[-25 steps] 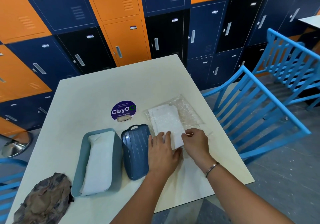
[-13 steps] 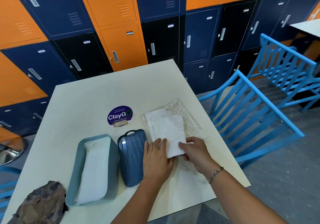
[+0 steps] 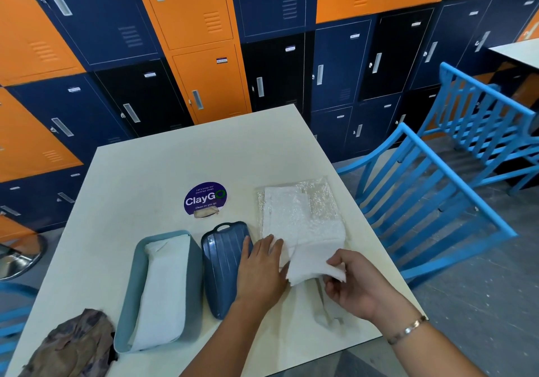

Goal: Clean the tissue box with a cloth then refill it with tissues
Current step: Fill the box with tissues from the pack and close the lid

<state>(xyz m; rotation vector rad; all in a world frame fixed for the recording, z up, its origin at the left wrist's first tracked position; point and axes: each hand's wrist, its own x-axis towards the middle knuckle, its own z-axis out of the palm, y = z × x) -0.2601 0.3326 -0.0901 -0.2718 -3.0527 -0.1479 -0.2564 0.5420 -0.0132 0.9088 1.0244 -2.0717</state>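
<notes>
The right hand [image 3: 354, 286] is pinching the near edge of the tissues [image 3: 303, 230] on the desk [image 3: 175, 166]; the left hand [image 3: 259, 268] is pressing them down, released and flat, right of the open tissue box [image 3: 139, 262].

The square cream table [image 3: 175, 166] carries, left to right, a crumpled mottled brown cloth [image 3: 73, 347], an open pale-blue plastic tissue box [image 3: 137, 274], a dark-blue ribbed plastic lid [image 3: 223, 260] and a clear plastic wrapper [image 3: 319, 198] bearing a stack of white tissues [image 3: 291, 216], with a round purple sticker [image 3: 205, 200] behind the lid.
</notes>
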